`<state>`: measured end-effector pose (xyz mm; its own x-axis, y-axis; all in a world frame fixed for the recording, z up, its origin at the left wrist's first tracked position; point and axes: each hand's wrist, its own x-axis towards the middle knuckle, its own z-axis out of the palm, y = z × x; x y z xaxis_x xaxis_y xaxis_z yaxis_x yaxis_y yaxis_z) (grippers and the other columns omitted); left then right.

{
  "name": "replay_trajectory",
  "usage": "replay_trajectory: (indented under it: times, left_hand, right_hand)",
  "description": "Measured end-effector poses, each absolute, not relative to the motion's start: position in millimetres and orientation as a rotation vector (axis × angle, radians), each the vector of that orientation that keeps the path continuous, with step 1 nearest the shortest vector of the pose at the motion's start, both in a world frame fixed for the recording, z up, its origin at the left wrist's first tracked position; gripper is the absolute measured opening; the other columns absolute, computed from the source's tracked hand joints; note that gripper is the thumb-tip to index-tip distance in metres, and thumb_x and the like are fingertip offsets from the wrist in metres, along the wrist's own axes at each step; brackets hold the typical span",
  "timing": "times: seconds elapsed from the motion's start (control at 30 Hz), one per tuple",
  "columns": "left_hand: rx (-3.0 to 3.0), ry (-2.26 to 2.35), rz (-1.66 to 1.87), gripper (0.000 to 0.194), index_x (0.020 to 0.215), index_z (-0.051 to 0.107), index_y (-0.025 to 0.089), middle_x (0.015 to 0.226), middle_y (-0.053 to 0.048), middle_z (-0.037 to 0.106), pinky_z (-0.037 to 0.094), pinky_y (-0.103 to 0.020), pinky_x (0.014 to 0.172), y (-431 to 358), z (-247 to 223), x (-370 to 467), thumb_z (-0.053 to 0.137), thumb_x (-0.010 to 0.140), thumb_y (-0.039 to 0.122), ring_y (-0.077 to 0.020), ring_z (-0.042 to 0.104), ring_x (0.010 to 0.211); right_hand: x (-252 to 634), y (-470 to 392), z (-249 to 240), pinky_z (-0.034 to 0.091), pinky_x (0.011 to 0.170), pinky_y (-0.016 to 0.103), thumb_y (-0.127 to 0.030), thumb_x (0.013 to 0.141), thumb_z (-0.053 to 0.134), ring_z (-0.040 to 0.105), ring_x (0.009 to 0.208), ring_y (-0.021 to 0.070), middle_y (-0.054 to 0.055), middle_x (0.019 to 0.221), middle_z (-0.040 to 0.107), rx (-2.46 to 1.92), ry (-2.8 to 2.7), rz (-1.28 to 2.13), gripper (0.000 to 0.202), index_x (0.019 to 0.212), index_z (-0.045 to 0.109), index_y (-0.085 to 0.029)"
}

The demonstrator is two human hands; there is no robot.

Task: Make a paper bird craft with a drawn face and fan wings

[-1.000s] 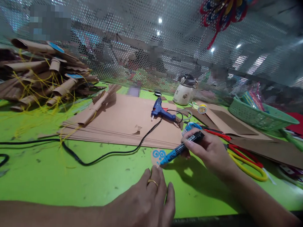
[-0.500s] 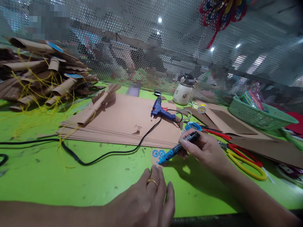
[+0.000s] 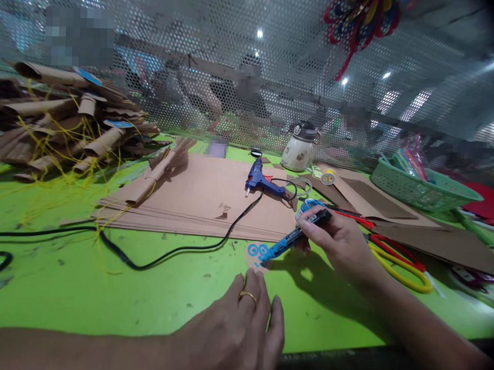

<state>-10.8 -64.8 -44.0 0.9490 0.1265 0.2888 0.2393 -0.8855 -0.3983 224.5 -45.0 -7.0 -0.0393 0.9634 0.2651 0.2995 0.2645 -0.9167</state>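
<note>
In the head view, the blue marker (image 3: 287,243) leans over the desk (image 3: 146,289). Its long side runs from its tip, at about 8 o'clock, up to its black end at 2 o'clock. The tip is at the round brown paper (image 3: 253,259), right of the middle. The marker has a blue front and a black back with small pale writing. The paper has two blue ring eyes and small blue marks below. The right hand (image 3: 338,242) has its grip closed around the marker. The left hand (image 3: 242,325) presses the paper's 6 o'clock edge with its fingertips; its grip is not wrapped around anything.
</note>
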Motion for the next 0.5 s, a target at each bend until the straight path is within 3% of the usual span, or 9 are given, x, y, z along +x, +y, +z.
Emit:
replay_trajectory:
  times: [0.5]
  left_hand:
    - [-2.643,-0.281,-0.396,0.046,0.125,0.052,0.003,0.117,-0.029,0.065,0.053,-0.05,0.089,-66.0,-42.3,-13.0,0.042,0.098,0.04,-0.0398,0.063,0.112]
  right_hand:
    - [218.8,-45.1,-5.8,0.048,0.051,0.025,-0.039,0.09,0.061,0.059,0.051,0.0121,0.0,0.061,0.064,-1.287,-1.601,0.869,0.023,0.081,0.057,-0.018]
